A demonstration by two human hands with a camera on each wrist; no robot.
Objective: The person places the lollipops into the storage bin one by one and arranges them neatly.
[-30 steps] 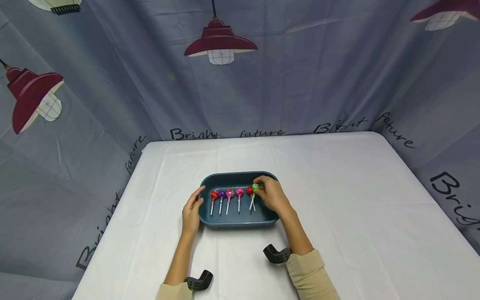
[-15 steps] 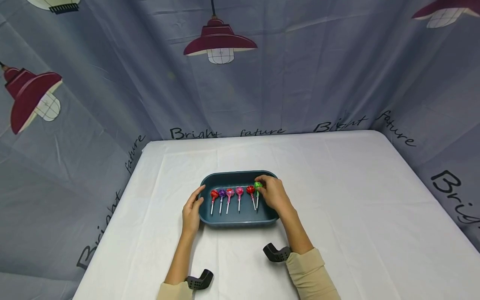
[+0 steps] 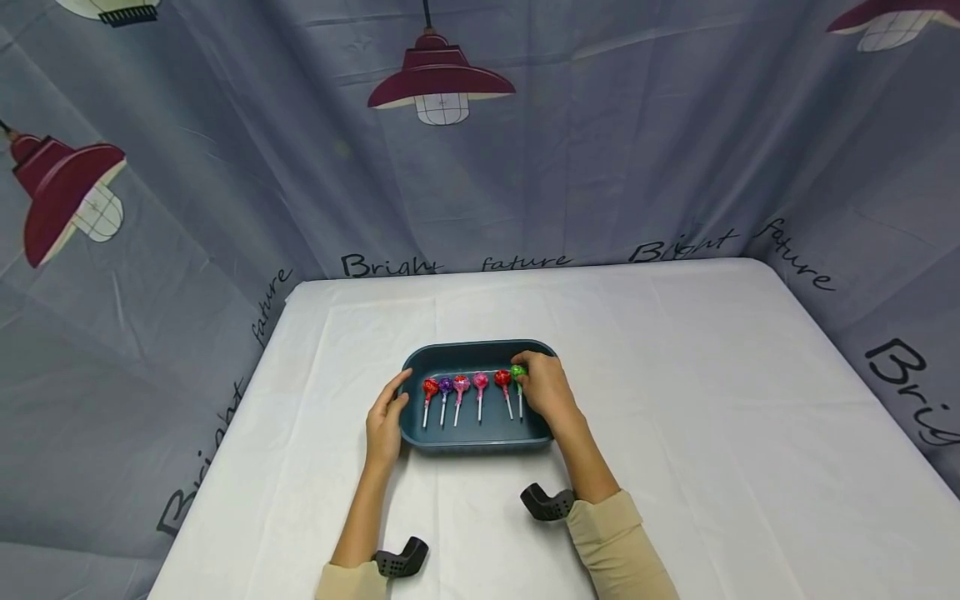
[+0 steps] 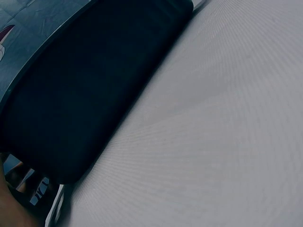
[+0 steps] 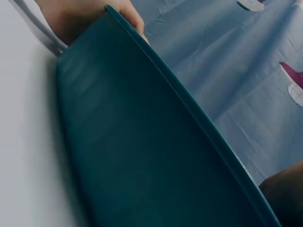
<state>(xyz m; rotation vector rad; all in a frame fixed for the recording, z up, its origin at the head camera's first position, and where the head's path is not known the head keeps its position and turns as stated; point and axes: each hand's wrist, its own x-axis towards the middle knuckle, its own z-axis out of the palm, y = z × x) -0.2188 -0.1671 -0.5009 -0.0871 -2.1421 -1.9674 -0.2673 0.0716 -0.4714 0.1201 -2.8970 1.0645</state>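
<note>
A dark teal tray (image 3: 472, 444) sits on the white-covered table, a row of lollipops lying in it. At its left end my left hand (image 3: 385, 425) grips the rim, thumb and fingers over the edge; the right wrist view shows that hand (image 5: 85, 16) at the tray's far corner. My right hand (image 3: 546, 387) reaches in over the right end and pinches the candy head of a green lollipop (image 3: 517, 372), its white stick pointing toward me. Left of it lies a red lollipop (image 3: 502, 378), then a pink lollipop (image 3: 480, 381).
Further left in the tray are a pink-and-red lollipop (image 3: 461, 383), a purple lollipop (image 3: 446, 386) and a red lollipop (image 3: 430, 387). White cloth (image 3: 675, 400) covers the table. A grey-blue curtain (image 3: 600, 167) with printed lamps encloses its back and sides.
My right hand has shifted slightly right with the green lollipop, whose stick no longer crosses that of the red one beside it. The left hand has stayed at the tray's left rim.
</note>
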